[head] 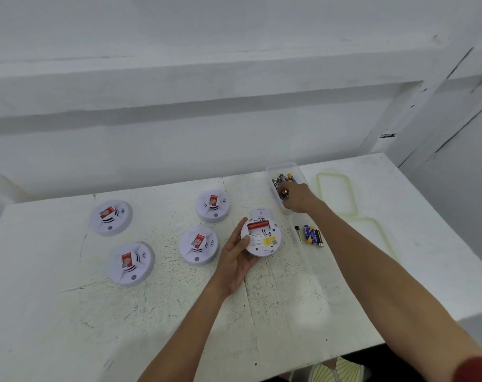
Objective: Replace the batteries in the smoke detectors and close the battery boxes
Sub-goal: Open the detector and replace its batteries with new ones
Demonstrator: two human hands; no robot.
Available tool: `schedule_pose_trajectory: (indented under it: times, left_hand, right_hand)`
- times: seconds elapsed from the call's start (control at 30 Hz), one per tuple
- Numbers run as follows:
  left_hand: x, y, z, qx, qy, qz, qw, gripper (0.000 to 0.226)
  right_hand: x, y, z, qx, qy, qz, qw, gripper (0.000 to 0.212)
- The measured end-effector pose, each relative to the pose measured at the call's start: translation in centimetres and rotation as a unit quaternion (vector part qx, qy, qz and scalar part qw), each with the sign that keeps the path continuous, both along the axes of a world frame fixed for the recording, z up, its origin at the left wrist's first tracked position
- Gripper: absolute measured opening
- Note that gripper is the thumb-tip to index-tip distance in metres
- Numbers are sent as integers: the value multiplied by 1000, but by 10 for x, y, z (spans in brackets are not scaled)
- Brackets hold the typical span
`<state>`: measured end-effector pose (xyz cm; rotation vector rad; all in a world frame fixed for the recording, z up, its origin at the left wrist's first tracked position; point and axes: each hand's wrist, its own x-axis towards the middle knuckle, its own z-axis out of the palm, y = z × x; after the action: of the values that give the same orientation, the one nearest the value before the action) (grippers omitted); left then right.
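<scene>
- Your right forearm (385, 271) crosses nearest the lens, reaching out over the bench (69, 312) to the clear box (286, 167) of batteries at the far side.
- Your right hand (297, 198) is in that box, fingers curled down and pinching a battery (284, 193) (as far as the view shows).
- Your left hand (235, 260) grips the open detector (261, 238) back side up – thumb on the left rim, fingers underneath. Its red battery bay (257, 225) looks empty.
- A white piece (260, 212) just behind the detector is probably the bay cover; I cannot tell for sure.
- Loose batteries (311, 235) lie just right of the detector, likely the spent ones.
- Four more detectors (198, 245) sit face up to the left, untouched.
- The step in hand – fetching fresh cells for the first unit. Next, carry the battery to the bay, match its polarity to the springs, seat it, then fit the cover.
</scene>
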<state>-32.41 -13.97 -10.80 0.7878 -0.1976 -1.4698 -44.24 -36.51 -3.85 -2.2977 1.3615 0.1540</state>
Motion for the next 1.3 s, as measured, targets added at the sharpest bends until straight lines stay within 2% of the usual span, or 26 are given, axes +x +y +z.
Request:
schedule_pose_trajectory:
  times: [0.17,0.37,0.6,0.7,0.8,0.97,1.1,1.3]
  left_hand:
    - [0,0,2,-3,-2,0,1000,56]
    - [0,1,2,-3,3,1,1000,54]
    - [1,2,1,1,-3,-3,1000,54]
    - [0,3,3,1,-4,-3,1000,52]
    - [-1,3,4,-1,-5,-4,1000,52]
    - [-1,3,5,-2,-14,-3,1000,51]
    - [-2,3,5,-2,-21,4,1000,51]
    - [-6,3,8,4,-37,23,999,50]
  right_hand:
    - [-5,0,3,4,4,9,1000,23]
    - [-6,6,5,-11,-82,-74,994,19]
    - [2,18,10,-61,-95,-128,985,33]
    - [1,26,17,-71,-93,-166,979,28]
    - [2,34,16,-76,-143,-185,969,24]
    - [9,57,20,-84,-218,-150,961,36]
    - [19,83,20,-125,-207,-127,962,29]
    - [24,123,10,-101,-237,-139,956,31]
